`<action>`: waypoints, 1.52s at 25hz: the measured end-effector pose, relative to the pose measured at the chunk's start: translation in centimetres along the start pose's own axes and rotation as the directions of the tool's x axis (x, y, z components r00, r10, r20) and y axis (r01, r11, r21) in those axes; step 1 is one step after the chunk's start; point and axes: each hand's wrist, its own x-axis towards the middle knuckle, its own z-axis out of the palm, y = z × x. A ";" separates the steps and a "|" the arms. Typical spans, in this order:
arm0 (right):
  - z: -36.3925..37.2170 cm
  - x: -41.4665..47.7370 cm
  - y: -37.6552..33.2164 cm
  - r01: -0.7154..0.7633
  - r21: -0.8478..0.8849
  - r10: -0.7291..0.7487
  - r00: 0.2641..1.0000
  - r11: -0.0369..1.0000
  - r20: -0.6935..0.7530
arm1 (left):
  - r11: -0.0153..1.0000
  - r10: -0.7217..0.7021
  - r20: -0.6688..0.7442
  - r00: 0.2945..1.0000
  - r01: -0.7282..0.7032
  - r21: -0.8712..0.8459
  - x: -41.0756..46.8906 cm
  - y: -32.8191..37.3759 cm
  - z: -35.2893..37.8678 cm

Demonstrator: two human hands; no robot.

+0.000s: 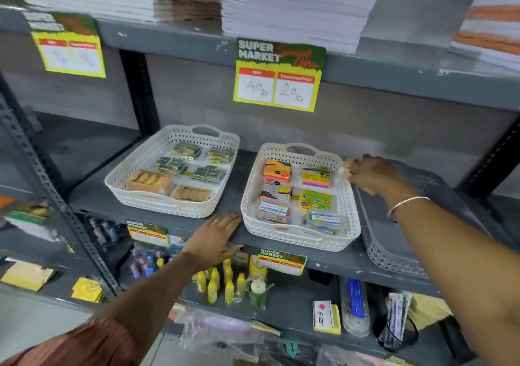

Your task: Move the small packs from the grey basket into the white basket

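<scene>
Reaching across the right of the frame, your right hand [371,175] pinches a small pack [348,165], blurred, between the grey basket [394,256] and the white basket [298,239]. It looks light and flat; grip its edges. Your left hand [216,239] lies flat, fingers spread, on the shelf [157,219].

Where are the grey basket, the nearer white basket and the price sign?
grey basket [394,258]: head view, front rim.
nearer white basket [295,241]: head view, front wall.
price sign [278,75]: head view, centre.
</scene>
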 end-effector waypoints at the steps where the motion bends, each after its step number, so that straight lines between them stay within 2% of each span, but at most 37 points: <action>1: -0.6 0.5 -1.7 0.029 0.033 -0.029 0.999 0.999 -0.019 | 1.000 0.026 -0.012 1.000 -0.026 0.010 -0.6 0.0 -0.5; 3: -1.6 1.4 -6.2 0.086 0.108 -0.079 0.995 0.990 -0.067 | 0.995 0.065 -0.049 0.997 -0.061 0.077 -1.9 -0.9 -1.9; 5: -2.5 1.4 -11.5 0.173 0.164 -0.162 0.983 0.971 -0.081 | 0.985 0.053 -0.083 0.995 -0.038 0.166 -2.7 -2.9 -3.6; 9: -3.1 0.1 -22.7 0.372 0.293 -0.364 0.928 0.881 -0.081 | 0.955 -0.170 -0.157 0.973 0.202 0.216 -4.1 -10.4 -7.2; 12: -2.1 -1.1 -29.0 0.454 0.312 -0.479 0.878 0.835 0.005 | 0.927 -0.302 -0.107 0.947 0.318 0.198 -5.3 -15.5 -8.6; 15: 0.0 -2.3 -32.8 0.478 0.294 -0.524 0.845 0.828 0.105 | 0.929 -0.274 -0.079 0.959 0.285 0.235 -5.8 -18.5 -8.3; 22: 4.0 -2.2 -34.8 0.467 0.157 -0.492 0.834 0.870 0.249 | 0.930 -0.269 -0.106 0.957 0.287 0.229 -5.8 -19.6 -6.5; 31: 5.0 -2.5 -34.6 0.538 0.174 -0.564 0.808 0.825 0.174 | 0.925 -0.285 -0.117 0.951 0.305 0.227 -5.8 -19.2 -6.5; 36: 4.5 -3.1 -34.1 0.520 0.217 -0.559 0.803 0.826 0.206 | 0.929 -0.282 -0.123 0.951 0.303 0.212 -5.7 -19.0 -6.5; 38: 3.7 -3.3 -33.9 0.514 0.255 -0.557 0.820 0.819 0.135 | 0.932 -0.284 -0.115 0.952 0.302 0.199 -5.7 -19.3 -6.6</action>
